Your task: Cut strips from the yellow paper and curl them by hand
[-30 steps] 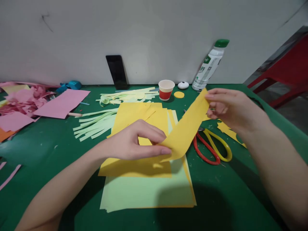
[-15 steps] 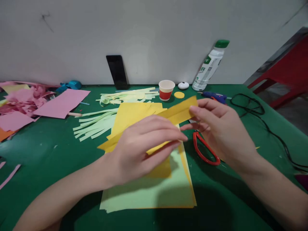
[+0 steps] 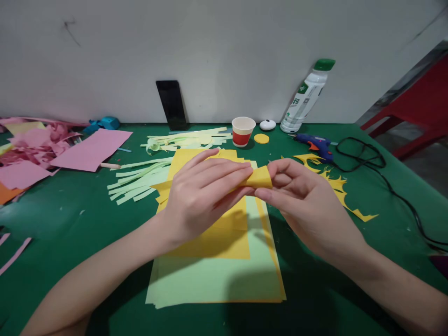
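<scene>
A yellow paper strip (image 3: 259, 178) is held between my two hands, above the stacked paper. My left hand (image 3: 206, 196) is closed round it with the fingers lying over its front, hiding most of its length. At the strip's right end, which curves over, my right hand (image 3: 301, 200) has thumb and fingertips closed on the edge. Underneath lie yellow sheets (image 3: 213, 240) on top of larger light green sheets (image 3: 210, 284). The red-handled scissors seen before are hidden behind my right hand.
Fringed green paper (image 3: 143, 179) lies left of the stack, pink paper (image 3: 94, 151) farther left. Along the wall stand a phone (image 3: 171, 105), a paper cup (image 3: 243, 132) and a leaning bottle (image 3: 304, 100). A glue gun (image 3: 315, 143) with its cable and yellow scraps (image 3: 338, 184) lie right.
My right hand has moved down and brought the strip's right end from a flat upward slant to a curved fold. My left hand has risen slightly along the strip.
</scene>
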`<state>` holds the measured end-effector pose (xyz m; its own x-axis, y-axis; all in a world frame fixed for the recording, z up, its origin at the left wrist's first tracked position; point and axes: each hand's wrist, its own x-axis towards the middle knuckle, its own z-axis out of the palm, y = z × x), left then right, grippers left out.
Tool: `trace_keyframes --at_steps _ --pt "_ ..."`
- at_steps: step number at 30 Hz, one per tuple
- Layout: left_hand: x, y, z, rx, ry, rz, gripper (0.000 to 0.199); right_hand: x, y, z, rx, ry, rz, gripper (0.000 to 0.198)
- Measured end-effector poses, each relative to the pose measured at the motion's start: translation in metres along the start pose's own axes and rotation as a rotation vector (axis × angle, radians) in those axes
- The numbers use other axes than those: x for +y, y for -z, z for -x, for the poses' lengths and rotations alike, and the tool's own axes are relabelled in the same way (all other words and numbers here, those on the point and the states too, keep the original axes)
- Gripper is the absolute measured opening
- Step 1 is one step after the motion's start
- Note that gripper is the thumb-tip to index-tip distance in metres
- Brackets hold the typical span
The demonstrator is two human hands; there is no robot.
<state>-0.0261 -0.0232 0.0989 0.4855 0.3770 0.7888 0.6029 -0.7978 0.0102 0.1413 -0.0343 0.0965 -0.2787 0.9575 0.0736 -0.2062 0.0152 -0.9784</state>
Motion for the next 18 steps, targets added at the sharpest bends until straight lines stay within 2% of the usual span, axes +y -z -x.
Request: trace_keyframes --at_steps 7,12,15,18 --pt "-0.0011 0.0002 0.0008 0.009 -0.080 -0.029 0.013 -0.0005 0.0001 -0.0019 0.036 0.111 0.119 0.020" --pt "-0.0020 0.0059 -0.0002 -0.006 -0.164 -0.126 0.014 -0.0046 0.0011 0.0002 0.048 0.289 0.334 0.012" --pt "-0.0017 0.0068 -0.0006 -0.011 -0.167 -0.120 0.014 -0.0051 0.0019 0.0002 0.058 0.289 0.349 0.011" --pt "-0.0005 0.0040 -0.0008 -0.007 -0.087 -0.044 0.016 -0.0036 0.0030 -0.0002 0.053 0.263 0.297 0.011"
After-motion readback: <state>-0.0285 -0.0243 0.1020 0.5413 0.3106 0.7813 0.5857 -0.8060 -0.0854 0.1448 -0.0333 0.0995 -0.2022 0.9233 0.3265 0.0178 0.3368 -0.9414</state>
